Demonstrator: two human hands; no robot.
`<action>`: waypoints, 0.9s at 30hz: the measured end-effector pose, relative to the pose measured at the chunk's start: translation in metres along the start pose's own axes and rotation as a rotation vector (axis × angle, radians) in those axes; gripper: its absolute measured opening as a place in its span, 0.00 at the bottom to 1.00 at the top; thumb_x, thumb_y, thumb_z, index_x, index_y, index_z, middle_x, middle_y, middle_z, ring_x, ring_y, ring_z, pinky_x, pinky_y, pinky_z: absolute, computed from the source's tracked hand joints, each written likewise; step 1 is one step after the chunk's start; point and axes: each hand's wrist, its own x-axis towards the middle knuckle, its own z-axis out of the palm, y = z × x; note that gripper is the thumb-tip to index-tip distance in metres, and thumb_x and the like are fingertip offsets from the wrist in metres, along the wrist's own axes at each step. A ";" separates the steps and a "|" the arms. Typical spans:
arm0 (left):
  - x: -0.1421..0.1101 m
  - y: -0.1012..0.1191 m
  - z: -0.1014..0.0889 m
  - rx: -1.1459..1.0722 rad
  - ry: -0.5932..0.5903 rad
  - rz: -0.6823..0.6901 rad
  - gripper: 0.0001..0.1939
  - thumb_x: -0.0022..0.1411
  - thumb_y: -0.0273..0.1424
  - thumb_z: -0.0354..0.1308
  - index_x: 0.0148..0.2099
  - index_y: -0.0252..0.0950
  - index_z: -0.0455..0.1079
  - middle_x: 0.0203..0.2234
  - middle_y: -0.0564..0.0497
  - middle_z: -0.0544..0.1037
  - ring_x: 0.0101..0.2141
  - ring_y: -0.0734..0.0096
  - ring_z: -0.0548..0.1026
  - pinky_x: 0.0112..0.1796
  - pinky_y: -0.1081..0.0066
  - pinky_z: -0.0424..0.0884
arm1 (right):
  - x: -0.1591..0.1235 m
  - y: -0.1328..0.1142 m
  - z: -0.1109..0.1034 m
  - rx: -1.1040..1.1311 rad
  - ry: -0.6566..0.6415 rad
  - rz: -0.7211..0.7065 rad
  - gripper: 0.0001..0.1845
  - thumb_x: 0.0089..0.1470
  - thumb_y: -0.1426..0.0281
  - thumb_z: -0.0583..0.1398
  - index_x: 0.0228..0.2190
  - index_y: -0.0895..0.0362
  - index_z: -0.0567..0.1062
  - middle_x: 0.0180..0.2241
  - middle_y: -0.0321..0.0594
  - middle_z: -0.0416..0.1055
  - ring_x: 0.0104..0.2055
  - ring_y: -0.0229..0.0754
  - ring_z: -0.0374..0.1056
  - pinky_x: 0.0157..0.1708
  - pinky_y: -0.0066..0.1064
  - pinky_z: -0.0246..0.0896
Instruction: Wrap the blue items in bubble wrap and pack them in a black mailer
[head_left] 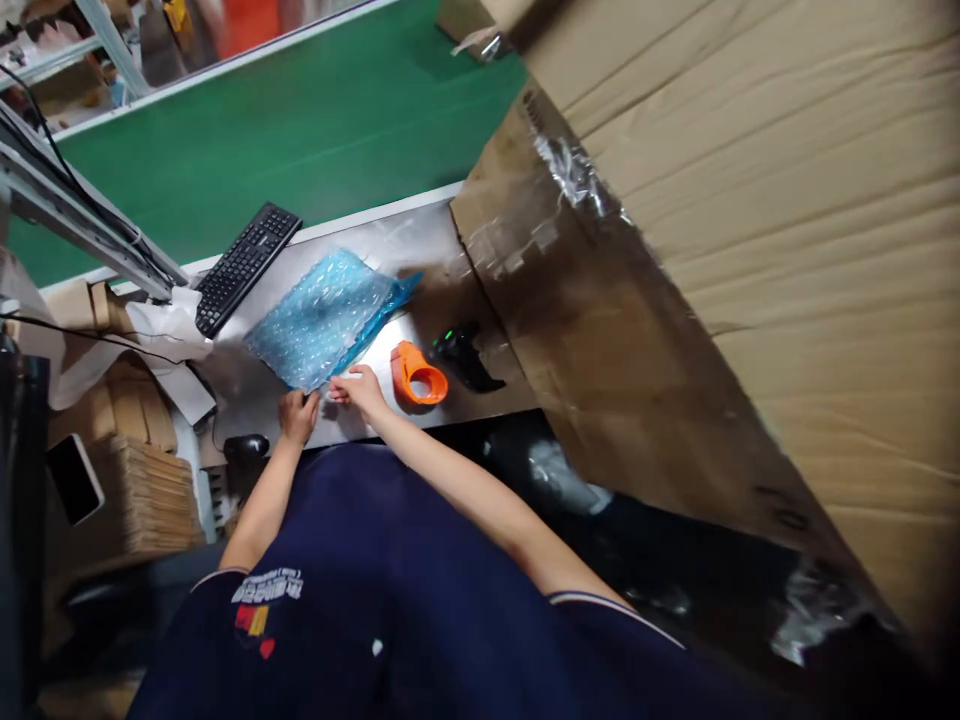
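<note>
A bubble-wrapped package (322, 310) with blue showing through lies on the metal worktop (409, 225). My left hand (298, 415) is closed at its near corner, its fingers curled on the edge of the wrap. Just to the right, my right hand (361, 392) is at the same near edge with thumb and fingers pinched together. Whatever lies between those right fingertips is too small to make out. Beside my right hand stands an orange tape dispenser (405, 376), and past it lies a black handheld scanner (466, 356) with a green light.
A black keyboard (247, 265) rests at the back left, near a green conveyor belt (300, 150). A black mouse (246, 447) is at the front left. Stacked flat cardboard (154, 490) and a phone (75, 478) are farther left. Large cardboard boxes (750, 250) crowd the right side.
</note>
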 end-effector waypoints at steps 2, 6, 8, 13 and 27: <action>0.000 -0.002 0.003 0.006 0.008 0.004 0.09 0.61 0.37 0.67 0.40 0.38 0.82 0.32 0.42 0.78 0.40 0.54 0.78 0.50 0.54 0.70 | -0.002 -0.002 0.000 -0.008 -0.020 0.003 0.33 0.40 0.67 0.70 0.39 0.50 0.55 0.22 0.28 0.75 0.23 0.39 0.74 0.21 0.26 0.67; 0.000 -0.001 0.002 0.015 0.059 0.061 0.08 0.65 0.34 0.62 0.34 0.39 0.80 0.31 0.43 0.77 0.40 0.55 0.77 0.47 0.56 0.71 | -0.005 -0.001 0.000 -0.005 -0.057 -0.019 0.34 0.37 0.62 0.70 0.38 0.49 0.54 0.22 0.27 0.75 0.22 0.40 0.73 0.20 0.26 0.65; 0.000 0.003 0.002 0.017 0.074 0.084 0.09 0.67 0.33 0.60 0.35 0.40 0.80 0.31 0.43 0.78 0.40 0.56 0.76 0.46 0.58 0.72 | -0.006 0.002 -0.001 0.000 -0.062 -0.039 0.36 0.35 0.60 0.71 0.38 0.49 0.54 0.22 0.27 0.75 0.22 0.40 0.73 0.21 0.26 0.65; 0.005 0.018 0.003 0.019 0.086 0.051 0.08 0.65 0.31 0.60 0.33 0.39 0.77 0.30 0.44 0.79 0.37 0.59 0.75 0.42 0.63 0.71 | -0.012 0.010 -0.008 0.021 -0.044 -0.113 0.37 0.35 0.55 0.70 0.38 0.49 0.53 0.21 0.25 0.74 0.22 0.39 0.72 0.23 0.27 0.65; 0.047 0.076 -0.048 -0.408 0.345 -0.297 0.12 0.57 0.35 0.64 0.26 0.37 0.70 0.21 0.56 0.71 0.26 0.73 0.68 0.32 0.72 0.63 | -0.031 -0.022 0.019 0.076 -0.029 -0.475 0.28 0.47 0.56 0.68 0.37 0.49 0.56 0.23 0.25 0.72 0.26 0.39 0.72 0.31 0.33 0.70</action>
